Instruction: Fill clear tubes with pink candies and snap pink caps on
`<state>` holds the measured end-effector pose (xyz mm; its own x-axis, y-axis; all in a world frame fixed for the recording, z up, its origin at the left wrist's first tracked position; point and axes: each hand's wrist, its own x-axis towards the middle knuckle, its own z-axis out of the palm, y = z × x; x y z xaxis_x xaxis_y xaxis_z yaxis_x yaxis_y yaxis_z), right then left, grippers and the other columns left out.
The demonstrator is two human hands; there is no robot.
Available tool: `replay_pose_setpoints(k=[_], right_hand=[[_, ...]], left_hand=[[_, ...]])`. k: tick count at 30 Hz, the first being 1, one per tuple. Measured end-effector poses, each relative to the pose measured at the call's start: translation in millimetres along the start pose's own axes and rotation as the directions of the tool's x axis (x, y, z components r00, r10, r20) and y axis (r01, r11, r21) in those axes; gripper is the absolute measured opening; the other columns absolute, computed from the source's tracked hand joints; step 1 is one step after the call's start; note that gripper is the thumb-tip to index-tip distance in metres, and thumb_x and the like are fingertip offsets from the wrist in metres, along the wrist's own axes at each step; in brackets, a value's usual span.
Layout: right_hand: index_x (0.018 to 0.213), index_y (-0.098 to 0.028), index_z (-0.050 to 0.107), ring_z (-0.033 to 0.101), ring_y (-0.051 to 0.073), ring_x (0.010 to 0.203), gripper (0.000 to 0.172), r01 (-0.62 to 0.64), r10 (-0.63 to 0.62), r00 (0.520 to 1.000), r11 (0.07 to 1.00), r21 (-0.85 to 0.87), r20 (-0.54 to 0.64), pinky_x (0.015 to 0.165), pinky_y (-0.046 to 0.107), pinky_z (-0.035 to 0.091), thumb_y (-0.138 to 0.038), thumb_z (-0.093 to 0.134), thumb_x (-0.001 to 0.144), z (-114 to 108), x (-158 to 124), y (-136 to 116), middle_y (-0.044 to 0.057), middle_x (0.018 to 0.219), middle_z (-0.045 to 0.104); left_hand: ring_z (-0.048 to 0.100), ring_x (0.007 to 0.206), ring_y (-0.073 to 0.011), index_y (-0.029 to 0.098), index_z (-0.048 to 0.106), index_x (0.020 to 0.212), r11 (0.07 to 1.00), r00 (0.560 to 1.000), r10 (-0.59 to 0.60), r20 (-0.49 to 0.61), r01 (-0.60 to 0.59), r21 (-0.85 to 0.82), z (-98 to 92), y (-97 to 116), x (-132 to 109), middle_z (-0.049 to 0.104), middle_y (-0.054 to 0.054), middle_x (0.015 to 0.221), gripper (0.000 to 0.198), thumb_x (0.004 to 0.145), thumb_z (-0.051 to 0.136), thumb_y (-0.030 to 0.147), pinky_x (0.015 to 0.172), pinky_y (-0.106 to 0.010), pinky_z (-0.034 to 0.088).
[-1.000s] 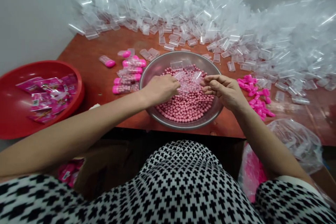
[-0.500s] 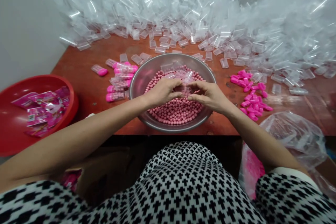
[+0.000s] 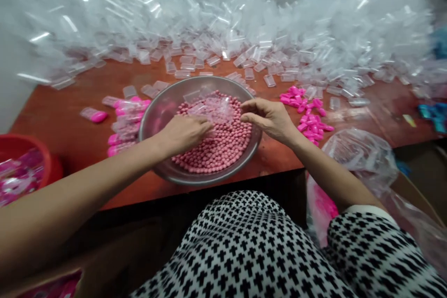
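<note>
A steel bowl (image 3: 149, 123) holds many round pink beads (image 3: 223, 153), with clear plastic pieces (image 3: 213, 107) lying on top of them. My left hand (image 3: 186, 134) is low over the beads, its fingers drawn together and pointing right; what lies in them, if anything, is hidden. At the bowl's right rim hovers my right hand (image 3: 270, 118), thumb and fingers curved with a gap between them and nothing visible there. Just beyond it is a pile of bright pink caps (image 3: 312, 123).
Clear plastic cases (image 3: 216, 14) are heaped along the back of the red-brown table (image 3: 80, 79). Pink-capped cases with beads (image 3: 127, 118) lie left of the bowl. A red basin (image 3: 52, 167) with pink packets stands far left, a clear plastic bag (image 3: 363, 153) at right.
My hands, which were close together over the bowl's middle, have separated. The right one has moved out to the right rim. The whole view has turned rightward.
</note>
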<state>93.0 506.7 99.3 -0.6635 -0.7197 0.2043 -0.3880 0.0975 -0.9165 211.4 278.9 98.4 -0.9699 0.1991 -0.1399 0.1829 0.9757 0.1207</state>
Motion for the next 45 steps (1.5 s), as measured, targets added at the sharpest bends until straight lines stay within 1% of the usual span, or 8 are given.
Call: replay_pose_setpoints(k=[4, 12, 20, 27, 32, 37, 42, 45], right_hand=[[0.092, -0.021, 0.073, 0.061, 0.014, 0.073, 0.025, -0.064, 0.064, 0.992, 0.998, -0.003, -0.106, 0.072, 0.029, 0.05, -0.043, 0.071, 0.082, -38, -16, 14, 0.0, 0.082, 0.071], [0.095, -0.019, 0.074, 0.064, 0.017, 0.072, 0.021, -0.215, 0.079, 0.927, 0.913, -0.346, -0.367, 0.071, 0.033, 0.05, -0.035, 0.066, 0.084, -130, -58, 52, 0.003, 0.084, 0.073], [0.107, -0.014, 0.074, 0.059, 0.028, 0.102, 0.028, 0.245, 0.213, 0.924, 0.307, -0.919, 0.318, 0.089, 0.04, 0.042, -0.026, 0.051, 0.095, -156, -70, 91, 0.016, 0.115, 0.07], [0.092, -0.012, 0.074, 0.059, 0.027, 0.092, 0.026, 0.315, 0.203, 0.917, 0.154, -0.937, 0.342, 0.08, 0.037, 0.038, -0.024, 0.051, 0.095, -164, -70, 111, 0.017, 0.103, 0.072], [0.081, -0.014, 0.069, 0.061, 0.027, 0.078, 0.031, 0.144, 0.211, 0.965, 0.079, -0.986, 0.157, 0.068, 0.036, 0.036, -0.032, 0.048, 0.093, -165, -76, 114, 0.017, 0.085, 0.071], [0.089, -0.018, 0.064, 0.06, 0.025, 0.065, 0.025, -0.385, 0.057, 0.922, 0.231, -0.894, -0.383, 0.059, 0.032, 0.034, -0.037, 0.048, 0.088, -138, -65, 92, 0.011, 0.076, 0.069], [0.082, -0.02, 0.057, 0.064, 0.025, 0.067, 0.013, -0.417, 0.078, 0.899, 0.454, -0.787, -0.432, 0.064, 0.036, 0.042, -0.033, 0.054, 0.081, -97, -44, 60, 0.01, 0.073, 0.068], [0.091, -0.019, 0.058, 0.066, 0.022, 0.064, 0.019, -0.399, 0.18, 0.894, 0.734, -0.549, -0.409, 0.061, 0.033, 0.047, -0.036, 0.056, 0.083, -79, -38, 48, 0.006, 0.072, 0.068]], left_hand=[[0.068, 0.082, -0.0254, 0.014, 0.067, 0.089, 0.988, 0.973, 0.094, 0.211, -0.117, 0.099, 17.8, 11, 28, 0.072, -0.015, 0.094, 0.026, 0.092, 0.041, 0.012, 0.066, -0.03, 0.046], [0.064, 0.072, -0.0218, 0.017, 0.059, 0.081, 0.955, 0.999, 0.024, 0.024, -0.016, -0.295, 37.0, 40, 69, 0.069, -0.008, 0.079, 0.011, 0.088, 0.051, 0.021, 0.067, -0.03, 0.047], [0.068, 0.082, -0.0187, 0.018, 0.064, 0.086, 0.31, 0.995, -0.079, -0.068, -0.04, -0.95, 21.8, 23, 44, 0.072, -0.005, 0.088, 0.03, 0.074, 0.079, 0.042, 0.078, -0.034, 0.058], [0.07, 0.08, -0.0152, 0.018, 0.066, 0.092, -0.051, 0.983, -0.18, -0.036, -0.046, -0.998, 16.7, 34, 28, 0.074, -0.005, 0.092, 0.024, 0.074, 0.08, 0.027, 0.078, -0.033, 0.06], [0.07, 0.086, -0.0152, 0.016, 0.071, 0.096, -0.079, 0.989, -0.13, -0.075, -0.086, -0.993, 13.7, 37, 18, 0.075, -0.007, 0.097, 0.023, 0.074, 0.078, 0.021, 0.084, -0.033, 0.059], [0.07, 0.087, -0.0165, 0.015, 0.071, 0.095, -0.017, 0.983, -0.125, -0.133, -0.136, -0.991, 12.5, 34, 16, 0.075, -0.007, 0.095, 0.023, 0.076, 0.076, 0.026, 0.083, -0.035, 0.059], [0.068, 0.08, -0.0159, 0.014, 0.073, 0.089, 0.297, 0.946, -0.213, -0.243, -0.174, -0.939, 19.1, 16, 18, 0.073, -0.005, 0.085, 0.018, 0.074, 0.074, 0.026, 0.075, -0.03, 0.058], [0.066, 0.076, -0.0133, 0.014, 0.074, 0.089, 0.216, 0.949, -0.238, -0.207, -0.156, -0.964, 21.2, 12, 15, 0.072, -0.004, 0.083, 0.02, 0.073, 0.076, 0.027, 0.072, -0.026, 0.056]])
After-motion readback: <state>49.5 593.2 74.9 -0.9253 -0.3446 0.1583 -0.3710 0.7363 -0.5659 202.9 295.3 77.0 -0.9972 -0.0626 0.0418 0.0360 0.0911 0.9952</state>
